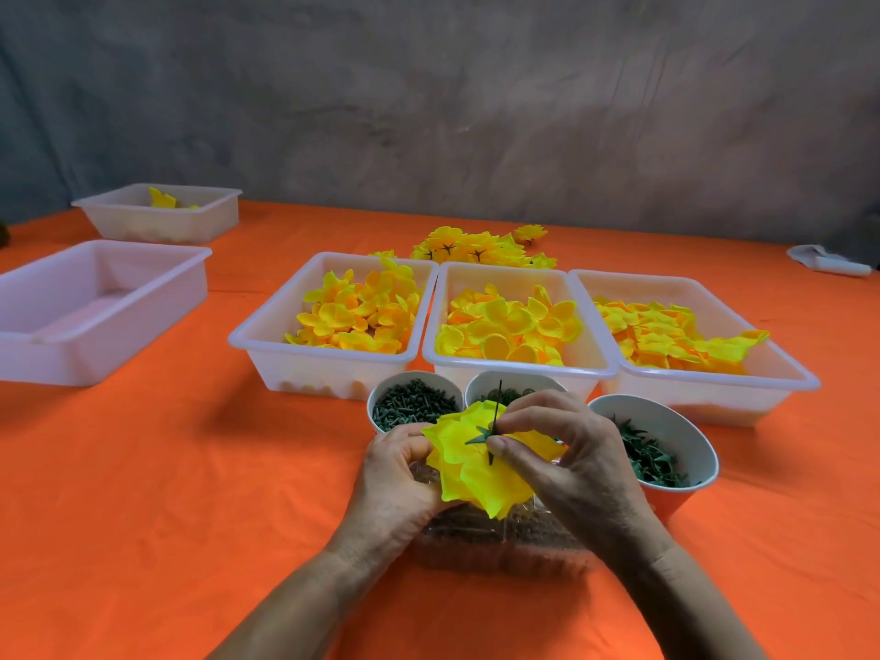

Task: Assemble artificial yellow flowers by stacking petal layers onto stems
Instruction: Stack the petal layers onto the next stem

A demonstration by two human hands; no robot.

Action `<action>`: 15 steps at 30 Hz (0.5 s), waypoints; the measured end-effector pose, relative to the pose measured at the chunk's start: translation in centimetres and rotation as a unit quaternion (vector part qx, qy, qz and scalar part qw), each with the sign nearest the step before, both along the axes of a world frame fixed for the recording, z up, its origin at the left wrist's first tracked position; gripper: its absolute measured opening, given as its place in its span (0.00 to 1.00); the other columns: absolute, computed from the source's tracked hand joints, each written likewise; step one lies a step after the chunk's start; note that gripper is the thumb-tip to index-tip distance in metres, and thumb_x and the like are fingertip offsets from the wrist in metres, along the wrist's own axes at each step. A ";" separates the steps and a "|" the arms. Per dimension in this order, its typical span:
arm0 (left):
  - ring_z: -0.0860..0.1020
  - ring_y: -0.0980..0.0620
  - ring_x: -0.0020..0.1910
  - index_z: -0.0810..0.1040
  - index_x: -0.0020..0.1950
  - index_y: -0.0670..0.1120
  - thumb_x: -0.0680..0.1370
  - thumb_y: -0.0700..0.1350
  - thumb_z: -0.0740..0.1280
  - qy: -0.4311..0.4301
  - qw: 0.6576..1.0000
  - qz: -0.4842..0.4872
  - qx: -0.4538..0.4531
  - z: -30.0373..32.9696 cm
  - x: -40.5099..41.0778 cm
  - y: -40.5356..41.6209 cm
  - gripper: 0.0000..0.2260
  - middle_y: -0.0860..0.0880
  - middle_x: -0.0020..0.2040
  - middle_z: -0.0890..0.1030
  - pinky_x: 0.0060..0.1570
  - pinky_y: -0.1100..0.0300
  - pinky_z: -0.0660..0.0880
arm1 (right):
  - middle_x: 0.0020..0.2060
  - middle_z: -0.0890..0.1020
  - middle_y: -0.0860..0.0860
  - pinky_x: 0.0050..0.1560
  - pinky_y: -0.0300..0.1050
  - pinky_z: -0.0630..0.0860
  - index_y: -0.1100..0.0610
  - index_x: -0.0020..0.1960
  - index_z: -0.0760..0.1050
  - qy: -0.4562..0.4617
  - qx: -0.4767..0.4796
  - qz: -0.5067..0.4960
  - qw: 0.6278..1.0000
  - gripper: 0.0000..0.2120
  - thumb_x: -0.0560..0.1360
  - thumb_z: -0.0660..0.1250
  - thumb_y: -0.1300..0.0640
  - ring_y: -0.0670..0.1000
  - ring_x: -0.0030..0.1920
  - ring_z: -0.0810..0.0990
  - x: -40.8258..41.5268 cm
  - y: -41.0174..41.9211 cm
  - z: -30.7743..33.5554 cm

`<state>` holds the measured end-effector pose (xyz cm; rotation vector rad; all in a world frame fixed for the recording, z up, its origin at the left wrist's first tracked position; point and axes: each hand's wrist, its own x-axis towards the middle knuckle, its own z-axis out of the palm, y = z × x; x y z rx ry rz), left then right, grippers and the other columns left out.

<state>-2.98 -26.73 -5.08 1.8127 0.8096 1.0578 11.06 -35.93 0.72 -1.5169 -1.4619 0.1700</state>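
A yellow flower (471, 473) of stacked petal layers is held upside down over the table's front, its thin green stem (497, 402) pointing up. My left hand (400, 473) grips the flower from below and the left. My right hand (566, 450) pinches a green star-shaped calyx (478, 438) on the stem against the petals. Three white trays (266, 347) (519, 369) (714, 373) behind hold loose yellow petals. Three cups (381, 397) (481, 385) (690, 431) hold green parts.
A heap of finished yellow flowers (476, 247) lies behind the trays. At the left stand one bare white tray (95, 302) and another (157, 214) with a few petals. A clear box (500, 540) sits under my hands. White item (828, 262) far right.
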 end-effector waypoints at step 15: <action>0.80 0.63 0.47 0.84 0.40 0.56 0.57 0.45 0.78 -0.021 1.000 -0.005 -0.008 -0.1 0.0 0.0 0.14 0.58 0.46 0.83 0.47 0.65 0.76 | 0.39 0.82 0.47 0.49 0.52 0.77 0.48 0.38 0.82 0.089 0.011 -0.003 0.996 0.09 0.67 0.76 0.62 0.51 0.47 0.80 -0.6 0.4 -0.4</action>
